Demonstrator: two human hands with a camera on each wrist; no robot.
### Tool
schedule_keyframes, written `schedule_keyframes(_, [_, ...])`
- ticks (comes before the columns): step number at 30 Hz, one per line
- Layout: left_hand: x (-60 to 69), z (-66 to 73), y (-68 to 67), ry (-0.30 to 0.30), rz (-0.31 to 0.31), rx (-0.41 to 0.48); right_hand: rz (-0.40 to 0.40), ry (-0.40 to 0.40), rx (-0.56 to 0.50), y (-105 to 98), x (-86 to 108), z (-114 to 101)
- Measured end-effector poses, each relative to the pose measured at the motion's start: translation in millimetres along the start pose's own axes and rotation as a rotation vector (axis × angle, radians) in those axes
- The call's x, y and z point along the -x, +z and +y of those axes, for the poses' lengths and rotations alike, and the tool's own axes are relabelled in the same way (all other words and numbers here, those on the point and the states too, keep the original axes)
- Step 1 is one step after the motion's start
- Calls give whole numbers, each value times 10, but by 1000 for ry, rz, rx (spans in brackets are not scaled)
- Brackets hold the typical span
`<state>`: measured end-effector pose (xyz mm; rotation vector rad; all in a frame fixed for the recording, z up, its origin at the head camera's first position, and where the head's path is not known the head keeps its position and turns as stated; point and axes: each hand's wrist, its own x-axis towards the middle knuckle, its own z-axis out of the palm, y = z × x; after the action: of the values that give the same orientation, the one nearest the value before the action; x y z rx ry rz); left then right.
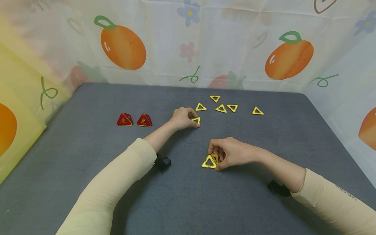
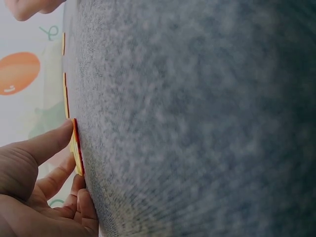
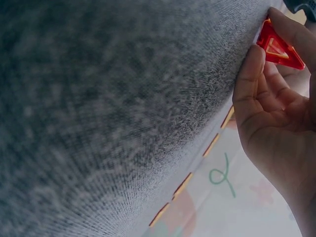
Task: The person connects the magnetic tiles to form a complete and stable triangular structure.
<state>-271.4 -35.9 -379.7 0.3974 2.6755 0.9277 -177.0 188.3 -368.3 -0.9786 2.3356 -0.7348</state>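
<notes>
My left hand (image 1: 182,118) reaches toward the middle of the table and pinches a flat yellow triangular magnetic tile (image 1: 199,121) by its edges, thumb on one side and a finger on the other. In the left wrist view this tile (image 2: 77,148) shows edge-on against the tabletop, with a red underside. Nearer to me, my right hand (image 1: 233,152) holds yellow triangular tiles between thumb and fingers: a front tile (image 1: 209,166) leans against a second tile (image 1: 215,157). From the right wrist view, a held tile (image 3: 277,48) looks red and stands tilted up off the cloth.
Two red pyramids (image 1: 125,120) built of tiles stand left of my left hand. Several loose yellow triangles lie flat farther back, including one tile (image 1: 215,96) at the rear and one tile (image 1: 258,113) off to the right. A printed curtain (image 1: 164,49) hangs behind the grey tabletop (image 1: 176,189).
</notes>
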Motion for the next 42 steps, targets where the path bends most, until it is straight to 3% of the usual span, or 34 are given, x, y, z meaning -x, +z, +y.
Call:
schedule_keyframes(17, [28, 39, 5, -33, 25, 66, 5, -2, 1, 2, 6, -6])
schedule_keyframes(28, [61, 47, 28, 8, 58, 132, -1, 5, -3, 5, -1, 2])
schedule_keyframes(36, [193, 53, -16, 30, 3, 144, -4, 10, 0, 0, -4, -3])
schedule_keyframes(42, [336, 78, -40, 33, -72, 159, -5, 11, 0, 0, -4, -7])
